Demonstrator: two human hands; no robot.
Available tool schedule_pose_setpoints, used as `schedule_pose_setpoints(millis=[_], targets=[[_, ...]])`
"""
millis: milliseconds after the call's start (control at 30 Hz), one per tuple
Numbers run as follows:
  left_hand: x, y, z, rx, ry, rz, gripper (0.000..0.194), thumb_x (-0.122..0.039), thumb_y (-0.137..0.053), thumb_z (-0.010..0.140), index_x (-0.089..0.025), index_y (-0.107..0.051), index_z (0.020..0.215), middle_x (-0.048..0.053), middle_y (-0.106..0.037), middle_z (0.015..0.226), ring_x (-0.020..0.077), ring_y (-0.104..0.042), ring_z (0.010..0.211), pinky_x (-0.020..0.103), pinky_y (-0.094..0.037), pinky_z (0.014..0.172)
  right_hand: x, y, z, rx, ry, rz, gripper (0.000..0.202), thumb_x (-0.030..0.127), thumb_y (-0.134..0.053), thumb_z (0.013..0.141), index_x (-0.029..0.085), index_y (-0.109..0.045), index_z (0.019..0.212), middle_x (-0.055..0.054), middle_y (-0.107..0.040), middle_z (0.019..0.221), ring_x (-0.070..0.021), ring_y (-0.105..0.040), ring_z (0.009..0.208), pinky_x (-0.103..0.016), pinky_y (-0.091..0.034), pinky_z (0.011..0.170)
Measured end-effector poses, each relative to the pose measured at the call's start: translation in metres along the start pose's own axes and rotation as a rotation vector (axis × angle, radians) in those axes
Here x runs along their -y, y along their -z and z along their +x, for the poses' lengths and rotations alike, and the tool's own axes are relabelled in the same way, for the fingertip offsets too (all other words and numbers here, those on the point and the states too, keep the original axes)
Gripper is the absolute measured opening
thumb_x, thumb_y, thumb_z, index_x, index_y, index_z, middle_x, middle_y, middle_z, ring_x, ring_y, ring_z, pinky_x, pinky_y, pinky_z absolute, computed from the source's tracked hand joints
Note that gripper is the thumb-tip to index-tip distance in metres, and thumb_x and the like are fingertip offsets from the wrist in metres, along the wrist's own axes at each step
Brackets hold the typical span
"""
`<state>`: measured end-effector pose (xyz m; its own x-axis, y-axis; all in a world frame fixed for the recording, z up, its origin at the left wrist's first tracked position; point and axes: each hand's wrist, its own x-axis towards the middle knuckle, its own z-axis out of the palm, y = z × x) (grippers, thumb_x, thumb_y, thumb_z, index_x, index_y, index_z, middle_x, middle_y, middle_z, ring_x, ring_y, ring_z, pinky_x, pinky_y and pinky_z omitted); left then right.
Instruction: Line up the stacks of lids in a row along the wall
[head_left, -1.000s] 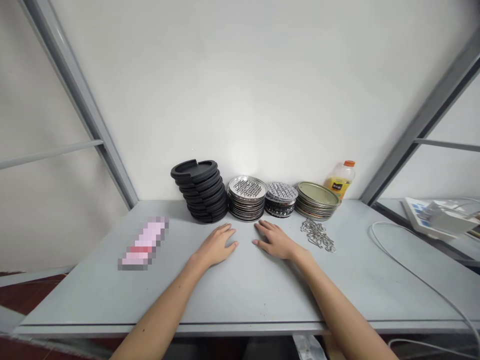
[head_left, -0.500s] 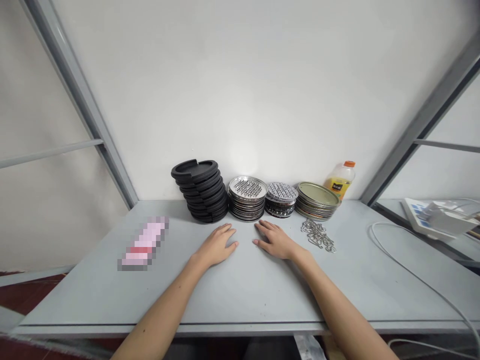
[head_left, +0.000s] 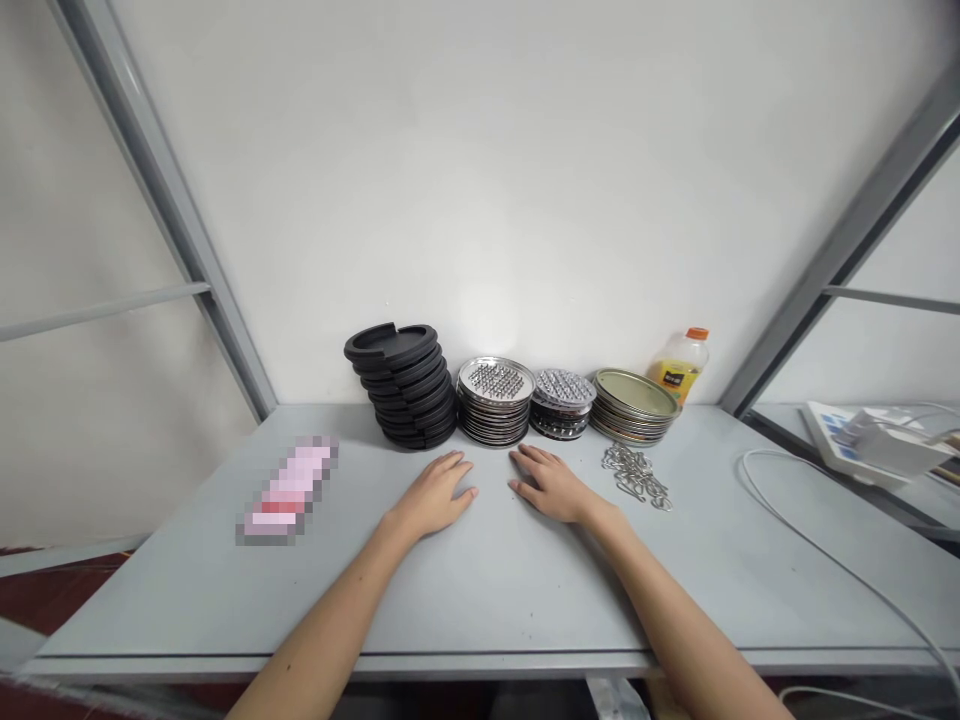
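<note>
My left hand [head_left: 435, 492] lies flat on the grey table [head_left: 480, 600], fingers apart and holding nothing, in front of a tall stack of black round rings [head_left: 409, 385]. Resting flat too, my right hand [head_left: 551, 484] is empty, its thumb pointing inward. Behind and between the hands stands a stack of silver discs with a spiky top [head_left: 496, 400]. Beside it is a smaller stack of perforated metal discs [head_left: 561, 402], then a stack of olive-gold round lids [head_left: 634, 405]. A small heap of metal hooks [head_left: 637, 476] lies right of my right hand.
A bottle with an orange cap [head_left: 681, 368] stands by the wall at the back right. A blurred pink item [head_left: 289, 490] lies at the left. A white cable [head_left: 825, 565] curves across the right side, near a white tray [head_left: 855, 450]. Grey metal posts flank the table.
The view has shifted very slightly, so the things on the table appear a little lower. Both hands stay flat in the same place.
</note>
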<state>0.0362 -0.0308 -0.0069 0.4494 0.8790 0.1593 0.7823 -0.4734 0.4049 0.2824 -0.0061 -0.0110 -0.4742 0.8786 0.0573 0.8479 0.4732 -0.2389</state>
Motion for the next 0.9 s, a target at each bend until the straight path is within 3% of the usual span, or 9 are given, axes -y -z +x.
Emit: schedule_pose_setpoints(millis=[900], targets=[[-0.0014,0.0017,-0.0012,0.023,0.006,0.003,0.052,-0.043,-0.045,0.091,-0.014,-0.049,0.134,0.014,-0.038,0.147,0.0262,-0.034,0.137,0.039,-0.027,0.114,-0.0042,-0.0023,0.0005,-0.022,0.017,0.010,0.063,0.048,-0.041,0.091,0.009,-0.040,0.141,-0.021,-0.034,0.147,-0.0309,-0.033,0.136,-0.046,-0.027,0.110]])
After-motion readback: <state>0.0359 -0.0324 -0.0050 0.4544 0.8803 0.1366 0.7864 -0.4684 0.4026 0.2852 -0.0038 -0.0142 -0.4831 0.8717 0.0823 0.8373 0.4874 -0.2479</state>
